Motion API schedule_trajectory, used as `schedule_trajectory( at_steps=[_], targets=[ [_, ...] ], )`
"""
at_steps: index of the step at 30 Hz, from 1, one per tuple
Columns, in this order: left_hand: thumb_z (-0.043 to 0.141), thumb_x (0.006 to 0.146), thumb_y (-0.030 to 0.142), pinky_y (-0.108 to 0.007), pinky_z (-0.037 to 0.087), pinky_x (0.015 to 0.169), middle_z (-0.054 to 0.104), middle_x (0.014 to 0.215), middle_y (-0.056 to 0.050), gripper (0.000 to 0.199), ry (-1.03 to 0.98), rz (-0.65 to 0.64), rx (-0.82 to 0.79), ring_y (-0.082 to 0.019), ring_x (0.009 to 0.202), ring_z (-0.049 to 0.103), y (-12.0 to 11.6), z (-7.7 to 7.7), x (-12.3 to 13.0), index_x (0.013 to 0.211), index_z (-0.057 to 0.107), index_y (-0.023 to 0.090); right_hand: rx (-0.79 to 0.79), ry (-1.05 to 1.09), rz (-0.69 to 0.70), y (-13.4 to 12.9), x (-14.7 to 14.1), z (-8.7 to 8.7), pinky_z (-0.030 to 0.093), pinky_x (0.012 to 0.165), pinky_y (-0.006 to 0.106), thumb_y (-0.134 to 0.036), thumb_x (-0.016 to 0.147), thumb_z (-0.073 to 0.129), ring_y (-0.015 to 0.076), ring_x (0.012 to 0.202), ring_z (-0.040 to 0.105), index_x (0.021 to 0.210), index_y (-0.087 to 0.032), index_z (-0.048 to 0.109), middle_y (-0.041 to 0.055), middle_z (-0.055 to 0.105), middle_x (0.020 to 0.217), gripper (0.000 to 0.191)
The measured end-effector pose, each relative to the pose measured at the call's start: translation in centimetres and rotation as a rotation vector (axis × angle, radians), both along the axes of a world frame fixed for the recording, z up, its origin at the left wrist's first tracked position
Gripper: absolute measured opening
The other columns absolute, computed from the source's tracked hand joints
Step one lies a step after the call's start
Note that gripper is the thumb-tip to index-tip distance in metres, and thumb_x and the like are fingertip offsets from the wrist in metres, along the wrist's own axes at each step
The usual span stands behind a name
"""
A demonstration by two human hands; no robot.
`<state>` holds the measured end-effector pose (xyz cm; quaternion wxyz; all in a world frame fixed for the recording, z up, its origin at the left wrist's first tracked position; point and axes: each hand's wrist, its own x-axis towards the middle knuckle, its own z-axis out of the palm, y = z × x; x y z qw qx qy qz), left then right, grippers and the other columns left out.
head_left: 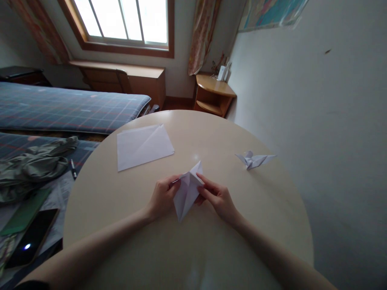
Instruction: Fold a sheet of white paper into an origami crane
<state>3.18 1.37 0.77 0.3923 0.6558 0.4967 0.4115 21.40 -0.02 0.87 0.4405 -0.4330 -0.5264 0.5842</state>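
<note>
Between my hands is a white sheet of folded paper [185,197], creased into a pointed diamond shape with one tip toward me and one away. My left hand [165,193] pinches its left corner between thumb and fingers. On the opposite side, my right hand [216,197] grips the right edge, with some fingers hidden behind the paper. Off to the right on the table rests a finished-looking paper crane [254,160] with its wings spread. A stack of white paper [144,146] lies flat at the left, beyond my left hand.
The round cream table [193,253] stands close to the white wall at right. Left of it, a plaid mattress [60,108] holds crumpled clothing [36,165], a pen [73,169], a green booklet [26,211] and a dark phone [33,237]. A corner shelf [216,85] is behind.
</note>
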Motion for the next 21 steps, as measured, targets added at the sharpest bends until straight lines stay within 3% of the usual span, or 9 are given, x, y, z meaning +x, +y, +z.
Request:
schedule_trajectory(
  at_steps=[9,16,21],
  targets=[
    [0.043,0.084,0.026,-0.024,0.038,0.056,0.058,0.070,-0.003,0.017,0.212,0.075,-0.016,-0.015,0.062,0.052,0.13,0.33,0.13,0.079,0.055,0.015,0.006,0.001,-0.009,-0.23,-0.18,-0.20,0.052,0.056,0.031,-0.039,0.076,0.063,0.0145,0.053,0.059,0.130,-0.018,0.047,-0.0014,0.063,0.062,0.060],
    [0.049,0.081,0.023,-0.021,0.037,0.056,0.056,0.069,-0.001,0.016,0.383,0.135,0.182,-0.013,0.062,0.052,0.35,0.50,-0.05,0.068,0.053,0.016,0.013,-0.066,0.028,-0.66,-0.42,-0.41,0.051,0.059,0.032,-0.039,0.078,0.060,0.0156,0.054,0.059,0.132,-0.015,0.044,-0.0007,0.063,0.060,0.061],
    [0.052,0.076,0.019,-0.020,0.035,0.054,0.053,0.065,0.001,0.012,0.454,0.153,0.227,-0.011,0.058,0.049,0.26,0.57,0.23,0.064,0.055,0.017,0.032,-0.100,0.017,-0.93,-0.90,-0.50,0.051,0.060,0.032,-0.038,0.079,0.059,0.0154,0.057,0.059,0.134,-0.014,0.042,0.0001,0.063,0.065,0.061]
  ],
)
